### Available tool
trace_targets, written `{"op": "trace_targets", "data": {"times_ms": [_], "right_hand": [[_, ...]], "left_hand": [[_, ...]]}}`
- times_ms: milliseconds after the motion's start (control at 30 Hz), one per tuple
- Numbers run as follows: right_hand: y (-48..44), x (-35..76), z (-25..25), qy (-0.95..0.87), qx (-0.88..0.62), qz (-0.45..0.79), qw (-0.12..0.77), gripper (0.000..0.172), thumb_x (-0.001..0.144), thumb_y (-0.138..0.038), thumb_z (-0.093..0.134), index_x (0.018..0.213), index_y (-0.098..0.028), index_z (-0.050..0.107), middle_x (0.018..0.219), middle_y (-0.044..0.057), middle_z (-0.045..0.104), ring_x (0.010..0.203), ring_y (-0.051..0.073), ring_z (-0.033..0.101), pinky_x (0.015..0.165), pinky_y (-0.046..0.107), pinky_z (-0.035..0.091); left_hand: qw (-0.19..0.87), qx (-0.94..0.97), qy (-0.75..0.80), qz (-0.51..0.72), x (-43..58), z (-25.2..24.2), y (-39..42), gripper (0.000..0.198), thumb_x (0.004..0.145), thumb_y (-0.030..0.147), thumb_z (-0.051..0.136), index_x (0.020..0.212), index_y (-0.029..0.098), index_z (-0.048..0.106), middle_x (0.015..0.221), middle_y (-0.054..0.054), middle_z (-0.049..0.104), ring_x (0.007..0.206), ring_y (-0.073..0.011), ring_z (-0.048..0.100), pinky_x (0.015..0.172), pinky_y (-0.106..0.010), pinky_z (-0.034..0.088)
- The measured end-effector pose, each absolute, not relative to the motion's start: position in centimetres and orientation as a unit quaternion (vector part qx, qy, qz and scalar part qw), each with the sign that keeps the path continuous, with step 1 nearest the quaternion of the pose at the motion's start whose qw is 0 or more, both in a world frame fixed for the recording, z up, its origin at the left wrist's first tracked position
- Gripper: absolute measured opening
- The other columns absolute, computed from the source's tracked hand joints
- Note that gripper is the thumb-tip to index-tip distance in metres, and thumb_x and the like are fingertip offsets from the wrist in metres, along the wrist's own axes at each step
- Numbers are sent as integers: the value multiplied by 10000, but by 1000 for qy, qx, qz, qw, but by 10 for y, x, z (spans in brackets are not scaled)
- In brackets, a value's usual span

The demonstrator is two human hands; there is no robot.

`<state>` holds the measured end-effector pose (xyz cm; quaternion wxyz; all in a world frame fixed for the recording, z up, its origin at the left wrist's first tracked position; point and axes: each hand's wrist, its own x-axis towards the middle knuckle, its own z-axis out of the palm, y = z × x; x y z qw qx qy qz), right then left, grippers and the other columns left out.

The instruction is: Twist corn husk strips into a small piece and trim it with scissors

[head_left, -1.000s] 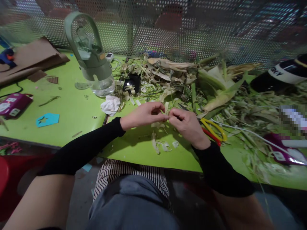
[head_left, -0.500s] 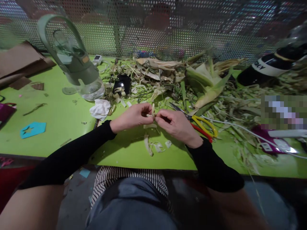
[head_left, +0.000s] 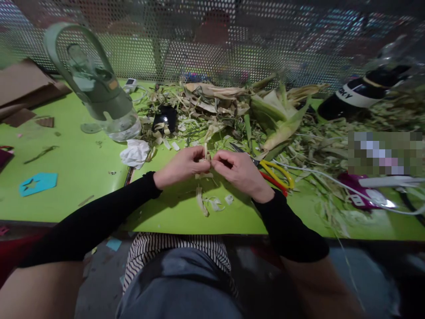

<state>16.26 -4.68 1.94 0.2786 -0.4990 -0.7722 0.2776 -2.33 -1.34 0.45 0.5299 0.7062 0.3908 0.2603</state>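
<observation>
Clock face centred on the hands, 12 pointing away from the wearer; going left to right.

Far left at 10: brown paper sheets (head_left: pixel 25 86), folded, on the green table (head_left: pixel 83 170); at 9, blue cutout (head_left: pixel 38 184) with a star-shaped hole, lying flat; at 10, nearer in, green-lidded bottle (head_left: pixel 106 103) with loop handle and clear base; at 9, crumpled white tissue (head_left: pixel 134 153), just beside the bottle's base; between 10 and 11, black shiny flat item (head_left: pixel 165 118), scraps lying against it.

Centre: left hand (head_left: pixel 182 167), black sleeve to the wrist, fingers curled, thumb and fingertips pinching the pale strip (head_left: pixel 206 152); strip sits at the middle of the dial, above the table, one end poking up past the fingertips; at 6, loose husk bits (head_left: pixel 201 204) on the table; at 12, dry husk heap (head_left: pixel 215 106).

Right hand (head_left: pixel 237 172), also black-sleeved: fingers curled, thumb and index tips right at the strip; cannot tell if they grip it.

Right side: at 3, scissors (head_left: pixel 281 177) with yellow and red handles, just beyond the right hand, blades towards 12; between 1 and 2, green husk (head_left: pixel 280 117), splayed; at 2, dark bottle (head_left: pixel 350 99) with white band; just past 3, purple power strip (head_left: pixel 358 197), white cable (head_left: pixel 320 173) running by it.
</observation>
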Motion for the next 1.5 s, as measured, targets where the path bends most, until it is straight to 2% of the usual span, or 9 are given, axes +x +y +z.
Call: {"op": "trace_targets", "data": {"times_ms": [100,333,400,567,633,833,1033,1333,1500], "right_hand": [[-43,167,19,-755,-499,283,317,245,928,-313,573,704,-218,541,620,-43,490,555,116,399,544,284,300],[-21,199,18,-574,-558,104,590,196,920,-404,654,831,-253,565,755,1,552,603,145,417,577,326,356],[-15,206,16,-583,-576,84,567,194,915,-410,659,829,-255,580,769,11,573,629,158,450,609,337,383],[8,210,5,-729,-602,58,320,119,857,-272,686,754,-226,649,790,43,601,726,209,542,725,375,427],[20,208,-2,-733,-616,47,284,63,848,-232,662,790,-218,684,802,59,607,765,229,562,748,382,431],[40,198,-13,-717,-622,84,303,130,812,-304,682,720,-213,669,744,52,618,712,217,545,690,361,415],[31,195,-9,-664,-580,195,430,251,826,-467,660,800,-218,658,695,-7,612,622,160,501,622,306,388],[37,190,-20,-703,-652,72,275,254,848,-456,682,799,-207,674,821,86,665,787,251,596,732,367,427],[33,187,-14,-713,-614,133,310,141,820,-310,681,721,-216,647,785,51,637,754,210,574,720,349,423]], "left_hand": [[564,661,397,295,-28,3,-7,19,815,167,606,807,159,591,760,11,642,659,-80,551,651,-228,429],[563,497,427,503,-56,7,30,115,885,216,582,784,200,529,786,-2,651,678,-76,611,622,-213,465],[550,487,430,525,-60,7,36,160,908,281,584,789,211,502,817,-7,654,748,-98,660,669,-230,504],[556,489,420,525,-57,8,33,174,900,311,610,815,204,503,826,-1,643,753,-92,660,676,-221,503],[574,475,415,522,-55,10,29,139,910,265,591,817,198,512,812,7,629,726,-74,642,648,-199,481],[608,468,422,482,-48,14,24,148,947,200,548,804,193,511,811,-3,638,714,-64,624,620,-191,454],[657,461,412,431,-42,12,19,151,953,221,570,812,184,530,818,-13,681,745,-69,661,615,-192,448],[665,452,415,425,-40,13,15,130,959,212,568,834,181,550,837,-11,696,740,-60,658,612,-188,437],[666,451,415,426,-38,12,13,124,926,189,601,812,182,553,831,-12,697,730,-69,651,622,-213,435]]}}
